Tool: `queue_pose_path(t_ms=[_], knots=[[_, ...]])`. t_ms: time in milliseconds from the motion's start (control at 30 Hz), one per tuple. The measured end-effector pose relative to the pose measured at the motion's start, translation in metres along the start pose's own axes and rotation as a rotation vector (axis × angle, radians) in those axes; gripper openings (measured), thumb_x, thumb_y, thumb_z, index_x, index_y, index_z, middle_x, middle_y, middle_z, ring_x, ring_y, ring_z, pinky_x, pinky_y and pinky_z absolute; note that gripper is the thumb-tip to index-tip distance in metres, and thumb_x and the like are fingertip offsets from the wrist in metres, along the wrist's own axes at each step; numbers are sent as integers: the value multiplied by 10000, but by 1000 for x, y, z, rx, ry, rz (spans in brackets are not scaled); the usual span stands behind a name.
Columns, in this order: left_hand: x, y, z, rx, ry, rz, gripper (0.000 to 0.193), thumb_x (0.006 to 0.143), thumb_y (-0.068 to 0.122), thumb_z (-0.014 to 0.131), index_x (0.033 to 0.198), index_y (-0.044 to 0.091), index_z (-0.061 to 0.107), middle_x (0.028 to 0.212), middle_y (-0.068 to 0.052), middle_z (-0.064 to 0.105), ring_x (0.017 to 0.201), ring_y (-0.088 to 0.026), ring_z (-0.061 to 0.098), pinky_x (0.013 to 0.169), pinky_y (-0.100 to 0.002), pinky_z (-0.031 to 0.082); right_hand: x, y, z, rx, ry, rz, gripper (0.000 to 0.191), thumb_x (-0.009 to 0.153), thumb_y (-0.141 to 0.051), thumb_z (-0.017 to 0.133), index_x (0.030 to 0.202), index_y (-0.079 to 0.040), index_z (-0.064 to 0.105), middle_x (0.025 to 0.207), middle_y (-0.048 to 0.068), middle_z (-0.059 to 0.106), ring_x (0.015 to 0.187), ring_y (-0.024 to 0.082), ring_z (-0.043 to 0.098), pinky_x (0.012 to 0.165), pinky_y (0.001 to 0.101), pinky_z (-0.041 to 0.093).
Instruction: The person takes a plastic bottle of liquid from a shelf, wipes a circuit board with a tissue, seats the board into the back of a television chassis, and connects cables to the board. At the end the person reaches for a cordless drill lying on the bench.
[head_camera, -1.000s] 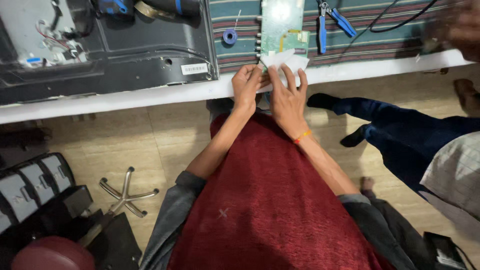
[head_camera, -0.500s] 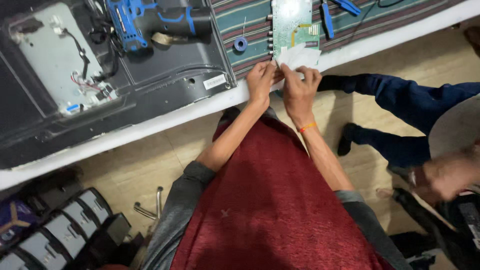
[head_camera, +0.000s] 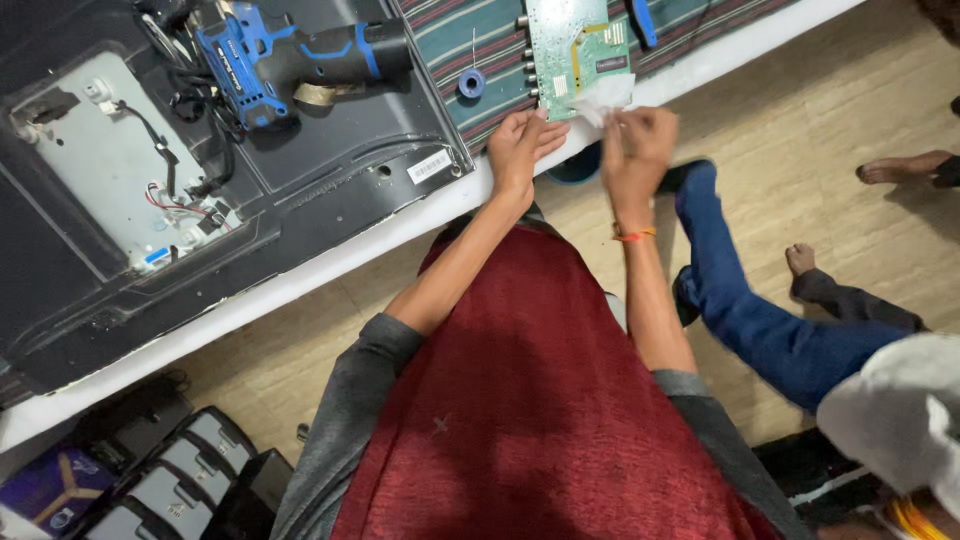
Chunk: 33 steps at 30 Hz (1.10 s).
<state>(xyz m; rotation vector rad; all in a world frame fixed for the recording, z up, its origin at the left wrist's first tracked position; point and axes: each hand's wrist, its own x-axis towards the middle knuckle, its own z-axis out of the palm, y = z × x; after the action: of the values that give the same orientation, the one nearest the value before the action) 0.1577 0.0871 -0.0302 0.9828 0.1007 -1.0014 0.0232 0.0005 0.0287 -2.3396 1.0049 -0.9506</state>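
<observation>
My right hand pinches a crumpled white tissue at the near edge of a green circuit board lying on a striped cloth. An orange thread band circles that wrist. My left hand rests at the table edge just left of the board, its fingers loosely curled and holding nothing I can see. Both forearms reach up from my red garment.
A black television back panel lies open on the white table, with a blue power drill on it. A small blue solder spool sits on the cloth. Another person in blue trousers sits at right; black cases stand on the floor.
The view has swung so the table slants more. My right hand has lifted off the table edge with the tissue; my left hand stays by the board.
</observation>
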Motion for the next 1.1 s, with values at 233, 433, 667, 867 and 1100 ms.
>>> queue_pose_path(t_ms=[233, 433, 667, 867, 1100], knots=[[-3, 5, -3, 50, -16, -21, 312, 988, 168, 643, 1121, -105, 570, 1031, -253, 728, 948, -316, 772, 858, -390, 647, 0, 2, -13, 147, 130, 306, 141, 1026, -62, 665, 1150, 3, 670, 1109, 133, 653, 1002, 275, 634, 861, 372, 529], [0, -3, -6, 66, 22, 1, 283, 1002, 117, 650, 1174, -104, 614, 1041, -166, 712, 860, -202, 707, 781, -348, 603, -1, -47, 12, -147, -191, -251, 349, 904, -22, 703, 1251, -58, 694, 1358, 81, 701, 1327, 366, 548, 1120, 477, 322], [1, -5, -5, 34, 37, 1, 254, 985, 108, 654, 1145, -85, 609, 1000, -167, 714, 841, -216, 731, 766, -332, 611, 12, -49, 0, -196, -189, -239, 290, 913, -52, 731, 1201, -76, 711, 1086, 57, 719, 1147, 267, 591, 1064, 484, 339], [1, -4, -5, 13, 23, 20, 269, 1003, 123, 657, 1138, -100, 594, 1025, -205, 706, 895, -270, 739, 815, -375, 621, 5, -28, 7, -167, -255, -316, 288, 921, -64, 698, 1206, -27, 693, 997, 84, 698, 1062, 274, 577, 1024, 478, 348], [-5, 11, 1, 39, -7, -5, 306, 998, 151, 647, 1129, -111, 559, 1030, -273, 706, 973, -354, 756, 888, -421, 636, 30, 33, -17, 381, 149, 497, 103, 1055, -68, 572, 1028, -2, 646, 891, 101, 603, 808, 168, 505, 727, 337, 443]])
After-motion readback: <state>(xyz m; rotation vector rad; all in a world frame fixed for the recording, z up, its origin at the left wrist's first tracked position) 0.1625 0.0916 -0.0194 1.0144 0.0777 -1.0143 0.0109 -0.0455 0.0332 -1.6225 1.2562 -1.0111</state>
